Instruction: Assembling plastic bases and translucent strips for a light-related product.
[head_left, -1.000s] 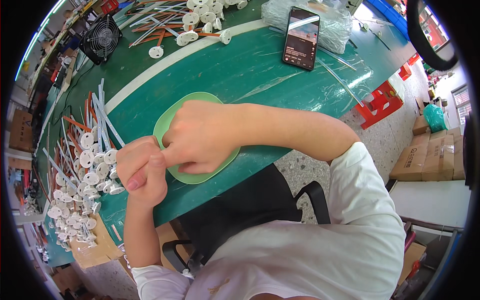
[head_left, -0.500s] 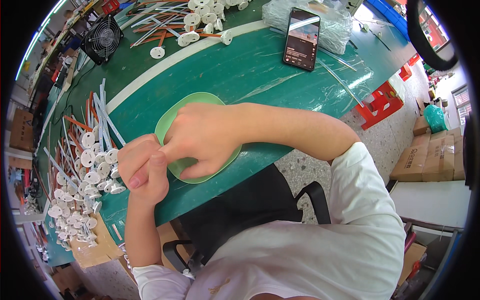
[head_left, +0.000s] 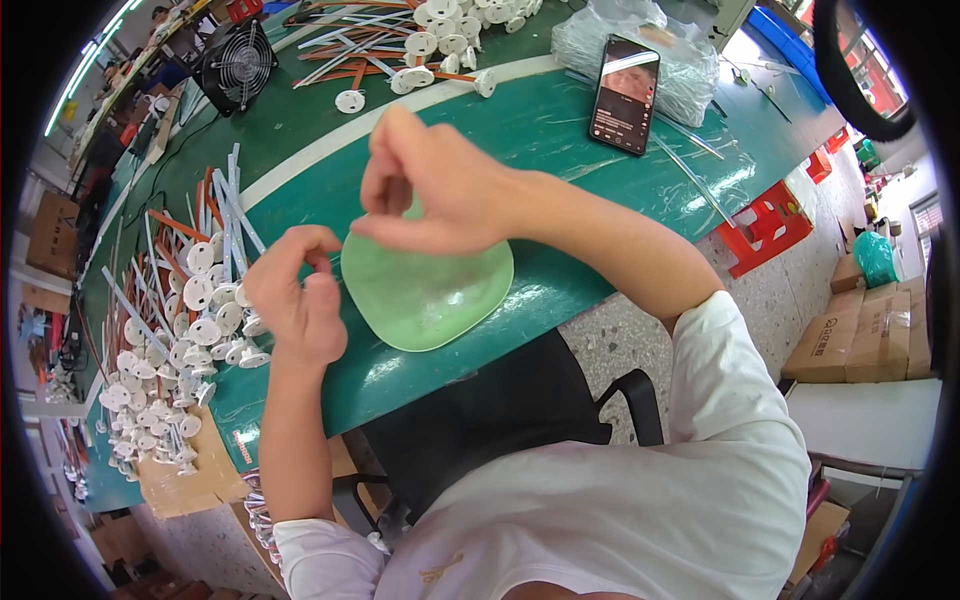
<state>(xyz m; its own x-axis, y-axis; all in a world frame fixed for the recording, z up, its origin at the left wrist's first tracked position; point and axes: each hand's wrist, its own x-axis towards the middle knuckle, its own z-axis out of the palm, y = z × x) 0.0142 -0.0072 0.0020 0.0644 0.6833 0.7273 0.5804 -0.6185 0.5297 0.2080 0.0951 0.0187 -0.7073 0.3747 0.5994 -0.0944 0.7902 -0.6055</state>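
Observation:
A light green, rounded dish [head_left: 450, 310] rests on the green table in front of me, with a few small specks on its surface. My right hand [head_left: 435, 190] is raised over the dish's far side, slightly blurred. Its fingers are bent and its thumb sticks out with a gap between; nothing shows in it. To the left of the dish, my left hand [head_left: 298, 300] is lifted with loosely bent fingers, thumb apart from the index finger. It holds nothing I can see. The two hands are apart.
White round-headed parts with grey and orange strips [head_left: 200, 320] are heaped at the left; a similar pile [head_left: 440, 40] lies at the back. A lit phone [head_left: 625, 95] leans against a clear plastic bag [head_left: 680, 60]. A black fan [head_left: 240, 65] stands far left; a black chair [head_left: 490, 410] is below.
My hands have separated: the right was hooked against the left over the dish and has moved up and away. The left has loosened from a fist. The view has shifted slightly.

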